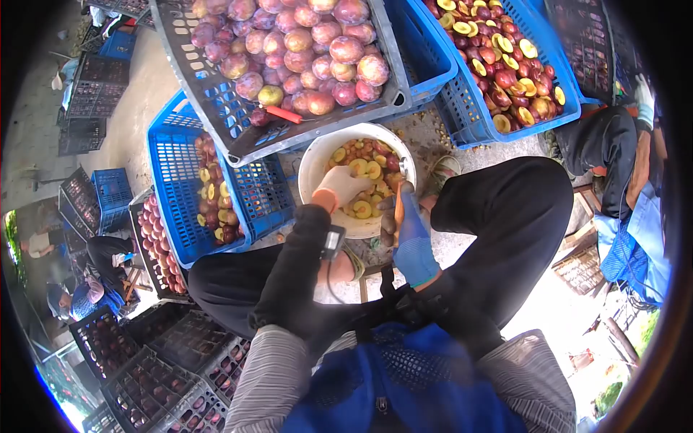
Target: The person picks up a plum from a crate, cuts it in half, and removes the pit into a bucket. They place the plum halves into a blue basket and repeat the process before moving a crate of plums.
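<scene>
My left hand (342,186), in a pale glove with an orange cuff, reaches into a white bucket (307,164). Its fingers are bent round a yellow-fleshed plum half (359,167). Other cut plums (363,209) lie in the bucket below. By the bucket's right rim, my right hand (413,242) wears a blue glove with darkened fingertips. Its fingers are closed round a narrow orange-handled tool (399,204); I cannot make out its working end. A red-handled tool (284,114) lies on the crate of whole plums (303,58) above the bucket.
Blue crates with cut plums stand at the left (167,155) and upper right (462,119). Black crates (148,386) of plums are stacked at lower left. Another person (613,144) sits at the right, and one more (90,292) at the far left.
</scene>
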### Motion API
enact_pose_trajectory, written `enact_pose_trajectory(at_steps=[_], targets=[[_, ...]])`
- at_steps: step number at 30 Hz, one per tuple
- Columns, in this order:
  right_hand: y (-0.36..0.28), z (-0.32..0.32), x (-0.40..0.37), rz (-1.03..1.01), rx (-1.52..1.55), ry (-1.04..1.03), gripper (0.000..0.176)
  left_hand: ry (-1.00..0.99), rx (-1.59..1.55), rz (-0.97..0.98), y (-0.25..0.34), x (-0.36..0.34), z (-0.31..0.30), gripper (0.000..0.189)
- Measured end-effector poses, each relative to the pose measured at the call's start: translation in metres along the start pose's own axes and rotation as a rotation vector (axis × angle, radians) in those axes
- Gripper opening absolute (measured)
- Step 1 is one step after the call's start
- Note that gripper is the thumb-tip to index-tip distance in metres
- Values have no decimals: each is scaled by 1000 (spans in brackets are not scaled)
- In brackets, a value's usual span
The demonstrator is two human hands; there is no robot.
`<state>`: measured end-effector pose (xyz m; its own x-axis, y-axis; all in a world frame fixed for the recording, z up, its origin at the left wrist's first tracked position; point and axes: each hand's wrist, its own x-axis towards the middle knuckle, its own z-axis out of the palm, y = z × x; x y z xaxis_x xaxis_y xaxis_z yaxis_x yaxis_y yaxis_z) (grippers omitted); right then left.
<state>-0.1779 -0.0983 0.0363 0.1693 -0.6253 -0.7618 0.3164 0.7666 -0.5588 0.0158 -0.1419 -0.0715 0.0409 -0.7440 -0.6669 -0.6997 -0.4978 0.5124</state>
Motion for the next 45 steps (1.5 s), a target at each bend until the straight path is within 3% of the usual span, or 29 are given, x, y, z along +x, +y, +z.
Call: enact_pose_trajectory(at_steps=[2,5,6,9,10,12,13,14,18,22,29,35,37,41,45], targets=[[7,-3,4,-24,-112,-16,58,57,-123,158,17,-47,-30,48],[12,3,-9,-58,-326,-232,57,114,-321,412,21,-114,-51,58],[17,4,-10,-5,-452,-273,59,89,-340,412,33,-139,-62,60],[49,9,-19,-314,-595,-369,52,88,-1070,463,14,-170,-40,51],[56,10,-21,-309,-604,-378,52,158,-1238,453,11,-176,-29,49],[78,11,-20,-582,-747,-357,52,351,-1463,384,4,-167,3,62],[86,11,-18,-719,-816,-343,52,374,-1594,386,6,-168,8,55],[89,9,-14,-667,-871,-412,51,415,-1727,331,9,-167,13,53],[75,16,-37,-827,-1127,-352,46,406,-2125,236,13,-178,10,51],[81,18,-43,-895,-1256,-321,42,647,-1878,199,7,-178,6,51],[91,18,-40,-952,-1184,-294,39,674,-1978,185,-14,-153,20,57],[80,21,-48,-776,-1337,-285,41,619,-2037,117,-2,-162,16,50],[89,15,-38,-671,-1137,-389,47,692,-1981,99,-13,-155,24,38],[110,6,-23,-515,-937,-414,56,846,-1781,102,-19,-156,30,40],[98,2,-23,-274,-885,-577,66,745,-1948,57,-9,-165,23,40]])
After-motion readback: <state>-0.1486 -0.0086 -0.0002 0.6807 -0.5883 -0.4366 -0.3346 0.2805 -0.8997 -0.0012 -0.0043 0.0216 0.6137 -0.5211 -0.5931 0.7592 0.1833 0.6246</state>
